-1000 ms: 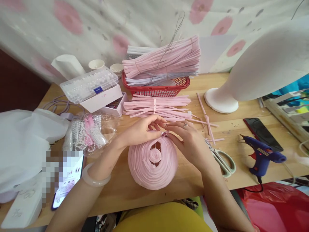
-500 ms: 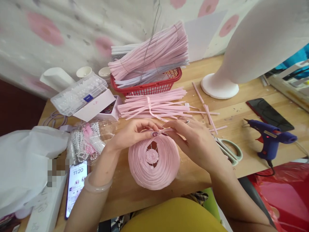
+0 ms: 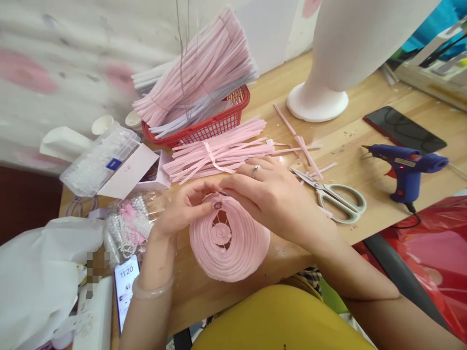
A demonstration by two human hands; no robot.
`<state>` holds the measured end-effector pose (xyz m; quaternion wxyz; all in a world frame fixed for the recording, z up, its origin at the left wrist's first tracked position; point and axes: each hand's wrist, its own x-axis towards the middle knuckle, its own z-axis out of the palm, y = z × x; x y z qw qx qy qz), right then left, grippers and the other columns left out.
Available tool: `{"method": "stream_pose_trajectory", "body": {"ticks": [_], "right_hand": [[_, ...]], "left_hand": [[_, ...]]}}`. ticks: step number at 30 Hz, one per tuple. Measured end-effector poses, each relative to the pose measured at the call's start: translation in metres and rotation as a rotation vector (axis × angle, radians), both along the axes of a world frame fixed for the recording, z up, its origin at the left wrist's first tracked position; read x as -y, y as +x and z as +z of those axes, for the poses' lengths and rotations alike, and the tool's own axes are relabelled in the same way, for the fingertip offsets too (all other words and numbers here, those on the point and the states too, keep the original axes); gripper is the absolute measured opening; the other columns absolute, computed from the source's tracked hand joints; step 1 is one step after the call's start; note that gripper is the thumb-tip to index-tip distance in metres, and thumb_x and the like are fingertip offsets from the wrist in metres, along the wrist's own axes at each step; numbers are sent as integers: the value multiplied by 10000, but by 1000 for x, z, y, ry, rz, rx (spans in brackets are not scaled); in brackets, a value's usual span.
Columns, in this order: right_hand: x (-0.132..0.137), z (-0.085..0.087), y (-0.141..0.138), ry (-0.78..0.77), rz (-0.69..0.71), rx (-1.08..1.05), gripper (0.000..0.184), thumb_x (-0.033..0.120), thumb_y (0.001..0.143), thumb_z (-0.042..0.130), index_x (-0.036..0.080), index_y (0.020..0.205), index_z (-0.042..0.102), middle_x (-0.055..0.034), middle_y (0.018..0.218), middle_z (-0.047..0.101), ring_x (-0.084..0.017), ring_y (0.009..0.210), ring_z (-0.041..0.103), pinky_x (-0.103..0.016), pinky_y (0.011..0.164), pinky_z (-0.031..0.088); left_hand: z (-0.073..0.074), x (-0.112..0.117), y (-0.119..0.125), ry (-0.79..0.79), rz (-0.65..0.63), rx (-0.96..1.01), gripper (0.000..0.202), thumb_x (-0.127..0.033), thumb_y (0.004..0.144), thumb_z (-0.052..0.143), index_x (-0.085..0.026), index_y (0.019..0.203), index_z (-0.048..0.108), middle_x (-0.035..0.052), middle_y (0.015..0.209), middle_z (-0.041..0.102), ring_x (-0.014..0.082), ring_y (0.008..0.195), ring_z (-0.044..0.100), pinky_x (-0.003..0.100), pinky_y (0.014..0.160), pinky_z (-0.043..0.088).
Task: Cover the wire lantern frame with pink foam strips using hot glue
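A round pink ribbed piece (image 3: 233, 260), wound from fuzzy pipe cleaners, is held over the table's near edge. Its middle has a small coiled disc (image 3: 221, 234) with thin wires reaching out to the ring across gaps. My left hand (image 3: 186, 208) pinches the far left rim, thumb on the inner side and fingers bent behind. From the right, my right hand (image 3: 275, 197) reaches over the same rim, its fingers curled down beside the left fingertips. What lies under the right fingertips is mostly hidden.
Loose pink pipe cleaners (image 3: 219, 151) lie behind, before a red basket (image 3: 204, 132) of bundles. Scissors (image 3: 339, 201), a blue glue gun (image 3: 401, 167), a dark phone (image 3: 403, 129) and a white foam stand (image 3: 317, 104) are rightward. Bagged beads (image 3: 127, 226) and a lit phone (image 3: 126, 287) sit left.
The view has shifted, so the scissors show more fully. My right hand has turned over and now covers more of the rim near my left fingertips. The left hand keeps its pinch.
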<state>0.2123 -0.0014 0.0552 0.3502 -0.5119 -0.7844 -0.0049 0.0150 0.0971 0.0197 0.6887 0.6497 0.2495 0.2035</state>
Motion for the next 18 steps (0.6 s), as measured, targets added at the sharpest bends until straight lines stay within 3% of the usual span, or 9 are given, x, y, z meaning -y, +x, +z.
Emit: {"method": "stream_pose_trajectory", "body": {"ticks": [4, 7, 9, 11, 14, 18], "right_hand": [[15, 1, 9, 64, -77, -32, 139, 94, 973, 587, 103, 1033, 713, -127, 1000, 698, -245, 924, 617, -371, 810, 473], [46, 1, 14, 89, -90, -125, 61, 96, 943, 648, 125, 992, 669, -85, 919, 674, -185, 830, 614, -330, 751, 491], [69, -3, 11, -24, -72, -186, 73, 141, 956, 651, 154, 1023, 625, -55, 907, 647, -158, 821, 624, -292, 731, 512], [87, -14, 3, -196, -85, -182, 256, 272, 978, 645, 167, 1201, 573, -109, 1091, 645, -207, 991, 655, -330, 819, 562], [95, -36, -13, -425, -8, -205, 723, 477, 908, 714, 195, 1473, 361, -201, 1390, 531, -319, 1294, 567, -465, 975, 576], [83, -61, -35, -470, 88, -207, 1278, 528, 662, 914, 227, 1592, 90, -283, 1547, 350, -443, 1427, 426, -630, 1059, 499]], "left_hand": [[2, 5, 3, 19, 13, -29, 181, -158, 819, 774, -211, 992, 767, 31, 987, 766, 125, 877, 715, 204, 802, 580], [2, 9, 0, 27, 62, -35, 230, -128, 785, 778, -209, 1000, 768, 35, 991, 775, 134, 897, 723, 209, 814, 582], [1, 12, -4, 31, 114, -31, 228, -138, 760, 787, -199, 978, 764, 40, 970, 776, 143, 888, 726, 222, 815, 586], [-1, 15, -9, 36, 177, -28, 203, -158, 742, 792, -187, 940, 757, 41, 933, 772, 147, 858, 724, 233, 803, 589], [-3, 22, -17, 50, 280, -32, 203, -180, 707, 811, -177, 898, 743, 41, 901, 763, 148, 831, 716, 231, 780, 584], [-6, 37, -26, 73, 424, -48, 173, -208, 739, 800, -176, 889, 721, 37, 896, 758, 142, 828, 709, 224, 770, 570]]}}
